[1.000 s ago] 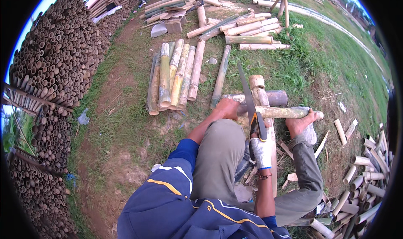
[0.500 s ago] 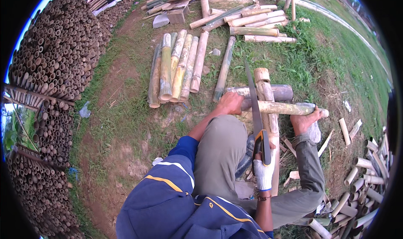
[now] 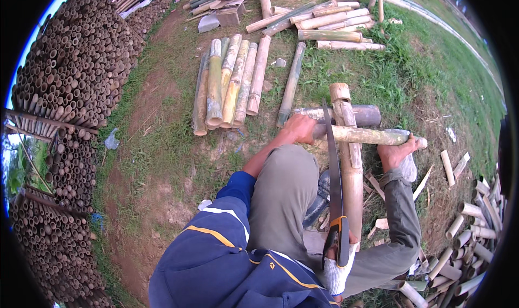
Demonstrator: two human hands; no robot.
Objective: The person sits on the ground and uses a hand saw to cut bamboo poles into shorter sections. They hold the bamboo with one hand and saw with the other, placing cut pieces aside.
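Along the left edge of the frame rises a tall stack of brown bamboo tubes [image 3: 75,65], with a wide strip of brown soil and patchy grass [image 3: 138,162] to its right. Upper centre-left, you have a row of yellow-green bamboo lengths [image 3: 231,86]. At centre, your bare left hand [image 3: 300,129] is curled onto the left end of the slim, pale bamboo tube [image 3: 373,136], which lies crosswise right of centre. Just beside your knuckles, the long, grey-bladed hand saw [image 3: 335,189] crosses it, tip past the far side. Your right hand [image 3: 339,267], white-gloved at lower centre, grips its black-and-orange handle, near your leg. Your bare foot [image 3: 393,154] touches the tube's right end; pale bamboo offcuts [image 3: 481,232] crowd the lower right edge.
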